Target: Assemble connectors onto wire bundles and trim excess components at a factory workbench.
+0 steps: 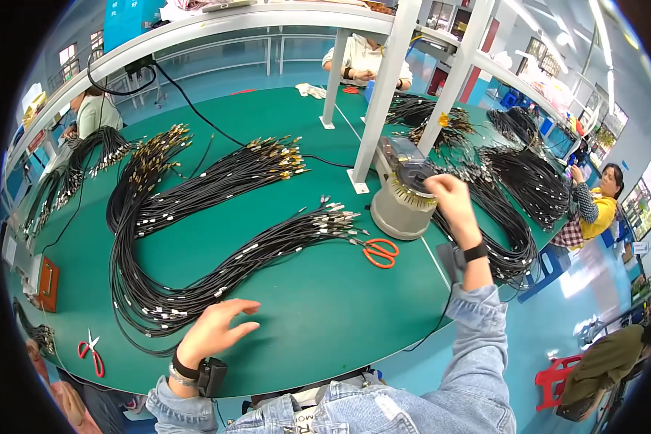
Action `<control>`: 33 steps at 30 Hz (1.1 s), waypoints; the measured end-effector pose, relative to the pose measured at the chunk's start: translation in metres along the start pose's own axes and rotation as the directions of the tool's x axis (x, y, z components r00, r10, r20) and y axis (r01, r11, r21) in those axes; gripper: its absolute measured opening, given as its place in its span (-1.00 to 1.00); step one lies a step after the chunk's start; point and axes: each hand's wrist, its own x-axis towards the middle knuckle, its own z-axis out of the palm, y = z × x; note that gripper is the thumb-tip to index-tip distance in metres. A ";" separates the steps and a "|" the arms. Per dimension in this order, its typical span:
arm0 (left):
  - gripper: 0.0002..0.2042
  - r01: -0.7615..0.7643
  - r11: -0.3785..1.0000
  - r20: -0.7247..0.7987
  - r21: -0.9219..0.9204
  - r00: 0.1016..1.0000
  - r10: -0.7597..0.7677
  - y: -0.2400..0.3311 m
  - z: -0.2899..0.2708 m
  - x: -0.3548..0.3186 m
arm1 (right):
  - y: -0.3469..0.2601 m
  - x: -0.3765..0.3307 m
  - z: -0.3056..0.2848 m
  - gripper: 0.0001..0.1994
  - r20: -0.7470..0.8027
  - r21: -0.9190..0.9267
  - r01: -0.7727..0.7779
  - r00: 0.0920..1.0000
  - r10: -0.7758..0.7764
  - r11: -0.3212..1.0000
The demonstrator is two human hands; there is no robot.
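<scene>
My left hand (217, 329) hovers over the green table, fingers apart and nothing in them. Beside it curves a long bundle of black cables (246, 264) with white tags and metal ends. My right hand (454, 206) is at the top of a round grey bench machine (401, 215), whose rim carries a ring of small gold-coloured pins. The fingers of that hand are pinched together; whatever is between them is too small to make out. Orange-handled scissors (380, 253) lie just in front of the machine, near the cable ends.
More cable bundles (217, 181) lie behind, and others (532, 188) to the right. White shelf posts (387, 94) rise from the green table (325, 311). Red-handled scissors (92, 354) rest at the near left. Co-workers sit across the table and at the right, one in yellow (602, 217).
</scene>
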 end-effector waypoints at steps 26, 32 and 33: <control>-0.75 0.028 0.946 -0.008 -0.323 0.999 -0.033 -0.016 0.061 0.020 | 0.026 0.079 -0.047 -0.80 0.032 -0.155 -0.351 0.933 0.359 0.924; -0.76 0.005 0.940 0.018 -0.341 1.000 0.002 -0.020 0.067 0.014 | -0.023 0.083 -0.020 -0.76 0.079 -0.124 -0.238 0.965 0.249 0.963; -0.76 -0.009 0.944 0.013 -0.330 1.000 0.014 -0.020 0.066 0.014 | -0.023 0.086 -0.020 -0.74 0.066 -0.149 -0.213 0.972 0.225 0.966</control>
